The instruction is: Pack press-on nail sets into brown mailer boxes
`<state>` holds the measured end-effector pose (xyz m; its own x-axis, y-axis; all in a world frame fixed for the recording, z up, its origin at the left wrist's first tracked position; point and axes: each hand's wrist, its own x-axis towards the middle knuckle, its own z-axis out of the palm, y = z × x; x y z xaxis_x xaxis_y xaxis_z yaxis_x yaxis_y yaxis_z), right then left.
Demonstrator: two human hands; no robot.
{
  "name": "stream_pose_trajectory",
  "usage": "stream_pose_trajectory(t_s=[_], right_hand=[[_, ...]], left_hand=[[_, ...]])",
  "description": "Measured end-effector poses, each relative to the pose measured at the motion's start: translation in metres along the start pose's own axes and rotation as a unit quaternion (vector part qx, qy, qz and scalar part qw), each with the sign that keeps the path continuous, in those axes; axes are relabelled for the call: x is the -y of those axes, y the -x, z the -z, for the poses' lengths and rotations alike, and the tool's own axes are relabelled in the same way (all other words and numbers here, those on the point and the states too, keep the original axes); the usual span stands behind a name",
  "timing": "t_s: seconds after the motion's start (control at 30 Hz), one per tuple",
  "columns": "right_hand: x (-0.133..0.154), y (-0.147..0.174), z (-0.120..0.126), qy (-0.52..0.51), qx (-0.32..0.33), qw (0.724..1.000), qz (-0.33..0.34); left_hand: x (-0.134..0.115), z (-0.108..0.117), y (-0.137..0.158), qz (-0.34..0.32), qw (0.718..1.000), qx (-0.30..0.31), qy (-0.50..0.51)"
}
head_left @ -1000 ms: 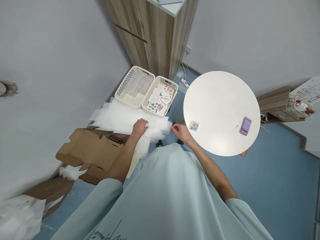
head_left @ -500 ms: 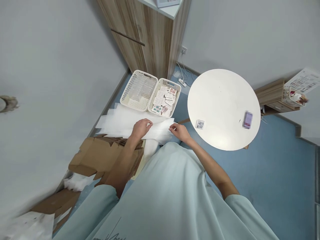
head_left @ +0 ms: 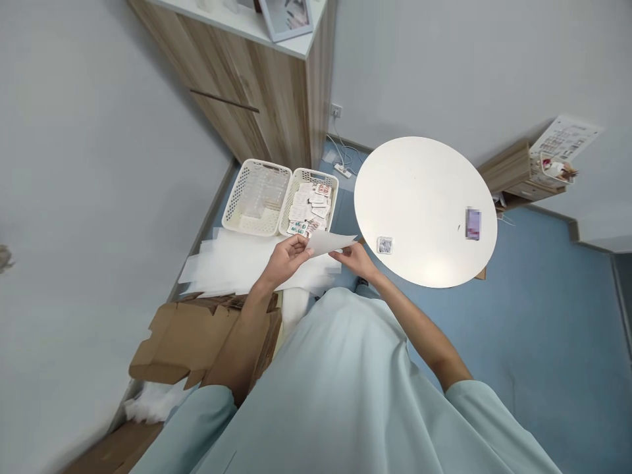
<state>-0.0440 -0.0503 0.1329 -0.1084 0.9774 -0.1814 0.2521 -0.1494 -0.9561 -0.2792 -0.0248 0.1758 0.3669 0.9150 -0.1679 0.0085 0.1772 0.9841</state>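
A thin white sheet (head_left: 326, 242), which looks like packing foam, is stretched between my two hands, curved and lifted above the stack. My left hand (head_left: 289, 258) is closed on its left edge, thumb on top. At the right end, my right hand (head_left: 356, 259) pinches the sheet by its near corner. Under and left of the hands lies a spread stack of white sheets (head_left: 232, 260). Just beyond, a white basket (head_left: 282, 230) contains small printed packs (head_left: 302, 210). Beside it, another white basket (head_left: 247, 228) contains clear plastic boxes (head_left: 257, 191).
A round white table (head_left: 419, 197) stands at the right with a small clear pack (head_left: 384, 245) and a blurred purple item (head_left: 473, 224). Flattened cardboard boxes (head_left: 192, 339) lie at lower left. A wooden cabinet (head_left: 257, 85) and a power strip (head_left: 342, 170) are behind.
Both hands have taken hold of a white sheet and raised it off the stack. My view has shifted, so the table and baskets sit farther left.
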Motion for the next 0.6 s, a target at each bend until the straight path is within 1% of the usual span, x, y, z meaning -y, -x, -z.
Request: stream_pose_trajectory(t_s=[0.1, 0.2, 0.3, 0.37, 0.43, 0.5, 0.6], right_hand=[[0.005, 0.015, 0.016, -0.076, -0.027, 0.997, 0.005], [0.008, 0.033, 0.036, -0.112, -0.087, 0.99, 0.001], [0.011, 0.05, 0.058, -0.106, -0.166, 0.98, 0.013], [0.011, 0.06, 0.074, -0.091, -0.226, 0.97, 0.023], [0.01, 0.067, 0.091, -0.078, -0.272, 0.959, 0.029], [0.009, 0.073, 0.11, -0.069, -0.296, 0.952, 0.037], [0.006, 0.079, 0.139, -0.061, -0.315, 0.946, 0.055]], left_hand=[[-0.004, -0.022, -0.013, 0.001, 0.998, 0.016, 0.059], [-0.007, -0.051, -0.026, -0.002, 0.995, 0.033, 0.094], [-0.011, -0.082, -0.038, -0.004, 0.993, 0.052, 0.102], [-0.013, -0.102, -0.046, -0.005, 0.993, 0.061, 0.097], [-0.017, -0.122, -0.053, -0.007, 0.994, 0.067, 0.09], [-0.021, -0.144, -0.059, -0.008, 0.994, 0.075, 0.083], [-0.026, -0.178, -0.069, -0.009, 0.994, 0.087, 0.066]])
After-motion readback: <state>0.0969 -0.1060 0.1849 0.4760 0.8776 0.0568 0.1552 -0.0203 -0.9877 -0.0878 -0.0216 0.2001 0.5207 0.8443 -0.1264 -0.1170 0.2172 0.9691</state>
